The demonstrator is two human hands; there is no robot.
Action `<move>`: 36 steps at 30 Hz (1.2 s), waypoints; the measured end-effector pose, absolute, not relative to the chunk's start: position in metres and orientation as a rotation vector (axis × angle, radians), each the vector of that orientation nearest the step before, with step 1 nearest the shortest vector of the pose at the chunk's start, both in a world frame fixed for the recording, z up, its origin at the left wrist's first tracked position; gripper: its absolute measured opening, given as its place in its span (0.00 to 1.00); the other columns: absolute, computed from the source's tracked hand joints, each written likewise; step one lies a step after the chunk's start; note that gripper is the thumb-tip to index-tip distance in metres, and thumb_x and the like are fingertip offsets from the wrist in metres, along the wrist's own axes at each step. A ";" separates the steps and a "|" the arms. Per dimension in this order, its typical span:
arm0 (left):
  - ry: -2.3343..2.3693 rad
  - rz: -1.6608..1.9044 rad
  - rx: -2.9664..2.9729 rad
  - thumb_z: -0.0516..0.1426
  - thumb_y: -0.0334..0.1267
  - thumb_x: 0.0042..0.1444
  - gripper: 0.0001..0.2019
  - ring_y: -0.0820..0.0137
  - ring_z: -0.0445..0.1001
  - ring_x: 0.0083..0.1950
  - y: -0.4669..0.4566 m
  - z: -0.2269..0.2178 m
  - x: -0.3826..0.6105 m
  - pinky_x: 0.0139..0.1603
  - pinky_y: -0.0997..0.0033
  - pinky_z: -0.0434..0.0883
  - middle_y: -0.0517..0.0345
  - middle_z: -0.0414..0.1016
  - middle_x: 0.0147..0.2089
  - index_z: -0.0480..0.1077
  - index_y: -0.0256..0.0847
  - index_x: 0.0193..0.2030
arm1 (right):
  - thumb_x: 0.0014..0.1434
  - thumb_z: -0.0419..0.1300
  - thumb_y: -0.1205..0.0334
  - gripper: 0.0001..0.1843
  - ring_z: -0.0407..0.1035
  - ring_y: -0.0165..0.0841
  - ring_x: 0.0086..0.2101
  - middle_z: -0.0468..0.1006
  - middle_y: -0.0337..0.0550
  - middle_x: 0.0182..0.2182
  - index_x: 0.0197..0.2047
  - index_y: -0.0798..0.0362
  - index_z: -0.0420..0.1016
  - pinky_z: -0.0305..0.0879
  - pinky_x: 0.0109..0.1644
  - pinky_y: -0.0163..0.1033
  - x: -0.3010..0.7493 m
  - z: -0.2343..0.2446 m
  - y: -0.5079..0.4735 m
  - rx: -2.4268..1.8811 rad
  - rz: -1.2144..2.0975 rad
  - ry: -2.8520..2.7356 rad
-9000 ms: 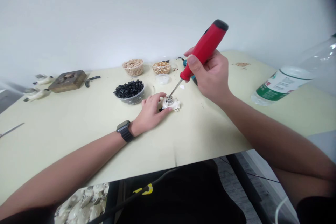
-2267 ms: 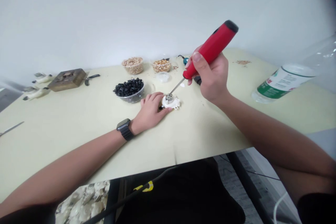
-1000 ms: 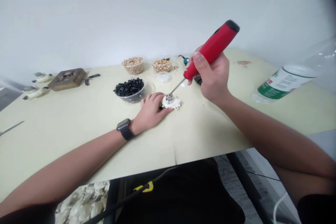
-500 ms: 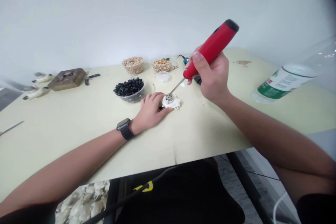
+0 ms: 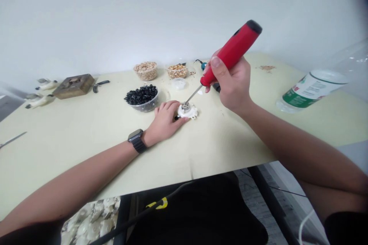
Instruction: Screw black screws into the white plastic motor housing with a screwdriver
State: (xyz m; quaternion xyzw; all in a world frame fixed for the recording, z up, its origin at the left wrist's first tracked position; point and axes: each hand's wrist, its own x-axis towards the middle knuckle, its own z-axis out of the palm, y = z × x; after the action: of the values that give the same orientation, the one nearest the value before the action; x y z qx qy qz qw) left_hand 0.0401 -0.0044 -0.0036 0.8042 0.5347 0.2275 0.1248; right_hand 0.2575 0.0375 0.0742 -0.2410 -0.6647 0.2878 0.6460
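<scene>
Low on the table lies a white plastic part [image 5: 188,113] with a round metal piece on top. My left hand [image 5: 166,119] is closed around its left side, thumb along the near edge and fingers behind. In my right hand [image 5: 234,82] is a red electric screwdriver [image 5: 232,53] with a black end cap, tilted up to the right. Its thin shaft slants down to the left, and the tip meets the top of the metal piece. A small black piece beside the left fingers is partly hidden.
Behind my left hand stands a bowl of black parts [image 5: 142,97]. Farther back are two tubs of small pieces [image 5: 145,71] and a lid [image 5: 178,83]. A wooden block [image 5: 74,86], cutters [image 5: 99,85] and white parts [image 5: 40,100] lie left; a large bottle [image 5: 304,92] stands right.
Almost nothing differs. Both hands, the screwdriver and the white part keep their places, with the tip still on the metal piece.
</scene>
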 end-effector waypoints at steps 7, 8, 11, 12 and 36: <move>1.535 0.662 2.348 0.59 0.58 0.70 0.26 0.47 0.67 0.70 -0.006 -0.001 0.042 0.69 0.42 0.62 0.46 0.72 0.72 0.69 0.46 0.66 | 0.62 0.71 0.31 0.25 0.75 0.39 0.29 0.76 0.41 0.31 0.38 0.44 0.75 0.70 0.22 0.45 0.255 0.073 0.034 -0.566 0.687 -1.533; 1.535 0.660 2.346 0.59 0.58 0.70 0.25 0.47 0.67 0.70 -0.006 -0.001 0.042 0.69 0.42 0.62 0.46 0.71 0.72 0.69 0.46 0.66 | 0.61 0.71 0.30 0.26 0.75 0.39 0.29 0.77 0.41 0.32 0.38 0.44 0.75 0.71 0.23 0.45 0.255 0.073 0.034 -0.581 0.686 -1.541; 1.542 0.652 2.332 0.59 0.58 0.70 0.26 0.47 0.67 0.71 -0.006 0.000 0.043 0.70 0.43 0.62 0.46 0.71 0.72 0.69 0.45 0.66 | 0.62 0.71 0.32 0.24 0.74 0.38 0.29 0.77 0.42 0.33 0.39 0.44 0.76 0.71 0.23 0.46 0.256 0.073 0.033 -0.566 0.685 -1.547; 1.547 0.648 2.325 0.59 0.58 0.70 0.26 0.47 0.67 0.71 -0.006 0.000 0.043 0.70 0.43 0.62 0.46 0.71 0.72 0.69 0.45 0.66 | 0.63 0.71 0.33 0.23 0.74 0.38 0.29 0.76 0.42 0.33 0.39 0.44 0.76 0.70 0.24 0.45 0.257 0.073 0.033 -0.547 0.689 -1.545; 1.529 0.652 2.310 0.59 0.58 0.70 0.25 0.47 0.68 0.70 -0.005 -0.002 0.040 0.69 0.43 0.63 0.47 0.73 0.70 0.68 0.46 0.65 | 0.62 0.70 0.30 0.27 0.70 0.36 0.26 0.77 0.40 0.31 0.41 0.43 0.69 0.67 0.21 0.44 0.257 0.067 0.050 -0.588 0.743 -1.436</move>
State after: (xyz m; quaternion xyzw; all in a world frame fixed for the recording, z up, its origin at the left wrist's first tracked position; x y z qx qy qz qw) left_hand 0.0399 -0.0049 -0.0017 0.8029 0.5314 0.2266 0.1472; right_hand 0.2567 0.0499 0.0669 -0.2590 -0.6326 0.3274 0.6523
